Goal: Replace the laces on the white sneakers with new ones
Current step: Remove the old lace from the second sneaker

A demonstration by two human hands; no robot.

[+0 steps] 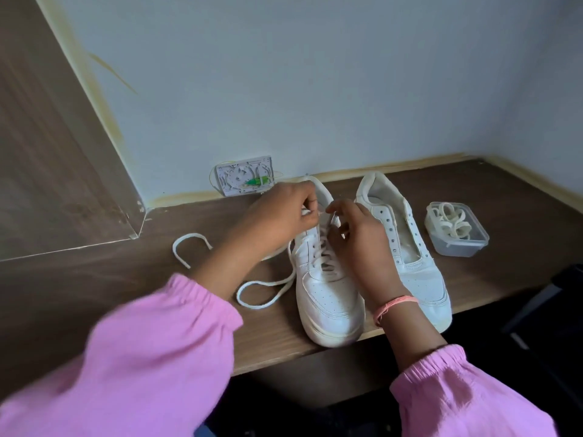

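Observation:
Two white sneakers stand side by side on the brown table [126,279], toes toward me. The left sneaker [328,301] has a white lace [265,294] threaded through its eyelets, and the lace's loose ends trail in loops on the table to the left. My left hand [280,212] pinches the lace near the top eyelets. My right hand [356,234] is curled over the tongue and pinches the lace from the other side. The right sneaker [419,272] has bare eyelets and no lace.
A clear plastic tub [457,241] with coiled cream laces sits right of the sneakers. A small white wall box [243,178] with a green connector stands behind my left hand. The table's front edge runs just under the sneaker toes. A dark chair [542,310] is at right.

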